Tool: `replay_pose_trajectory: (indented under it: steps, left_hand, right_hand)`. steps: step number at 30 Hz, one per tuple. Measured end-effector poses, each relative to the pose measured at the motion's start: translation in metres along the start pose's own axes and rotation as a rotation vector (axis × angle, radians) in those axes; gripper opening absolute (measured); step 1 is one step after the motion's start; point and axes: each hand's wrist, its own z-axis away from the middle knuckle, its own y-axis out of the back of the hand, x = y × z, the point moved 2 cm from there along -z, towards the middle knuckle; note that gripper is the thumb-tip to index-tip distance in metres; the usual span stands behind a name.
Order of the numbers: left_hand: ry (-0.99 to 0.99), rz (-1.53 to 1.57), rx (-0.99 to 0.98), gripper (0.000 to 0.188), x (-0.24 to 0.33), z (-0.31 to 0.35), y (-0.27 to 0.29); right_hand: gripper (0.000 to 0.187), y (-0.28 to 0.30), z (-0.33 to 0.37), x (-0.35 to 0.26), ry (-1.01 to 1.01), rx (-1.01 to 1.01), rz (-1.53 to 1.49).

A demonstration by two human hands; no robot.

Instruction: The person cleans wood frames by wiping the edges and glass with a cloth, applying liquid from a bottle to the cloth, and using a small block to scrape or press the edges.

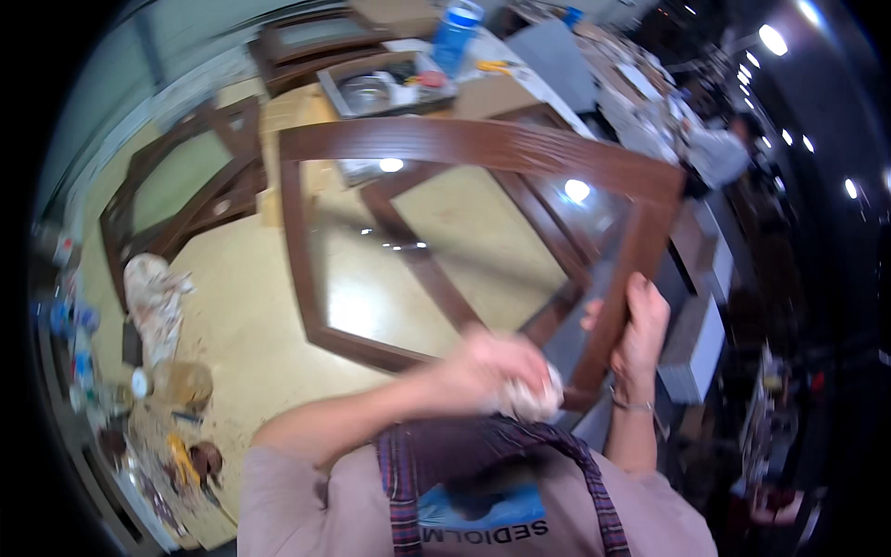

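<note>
A brown wooden frame (483,139) with a glass pane is held tilted up in front of me over the table. My right hand (642,320) grips its right side, thumb along the outer edge and fingertips behind the wood. Bunched in my left hand (478,367) is a whitish cloth (536,397), close to the frame's lower right corner. That hand is smeared by motion, and I cannot tell if the cloth touches the wood. Through the glass a second brown frame (422,288) shows, lying on the pale tabletop (241,306).
More brown frames (200,176) lie at the left. Nearer are a stained white rag (153,302) and a jar of amber liquid (183,382). A box of small items (380,110) and a blue container (457,37) stand at the back. Another person (719,153) is far right.
</note>
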Motion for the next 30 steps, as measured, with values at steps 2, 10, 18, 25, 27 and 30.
replay_pose_trajectory:
  steps: [2, 10, 18, 25, 27, 30]
  left_hand:
    - [0.122, 0.073, 0.344, 0.021, 0.046, -0.044, 0.046]
    - [-0.360, -1.011, -0.138, 0.038, -0.036, -0.041, -0.024]
    - [0.185, -0.461, 0.206, 0.038, 0.016, -0.024, 0.032]
    - [-0.138, -1.038, -0.082, 0.038, -0.040, 0.023, -0.008]
    - [-0.001, -1.112, 0.062, 0.040, -0.032, 0.062, 0.030]
    - [-0.131, -1.078, 0.089, 0.040, -0.015, 0.011, -0.008]
  right_hand:
    - [0.047, 0.005, -0.004, 0.000, -0.002, -0.030, -0.010]
    - [0.070, 0.000, -0.032, 0.007, 0.014, -0.160, -0.133]
    - [0.054, 0.003, -0.035, 0.002, 0.002, -0.131, -0.050]
    - [0.049, -0.006, -0.055, 0.006, -0.013, -0.156, -0.074]
    - [0.049, -0.003, -0.054, 0.010, -0.007, -0.132, -0.075]
    - [0.049, -0.003, -0.060, 0.010, -0.013, -0.160, -0.050]
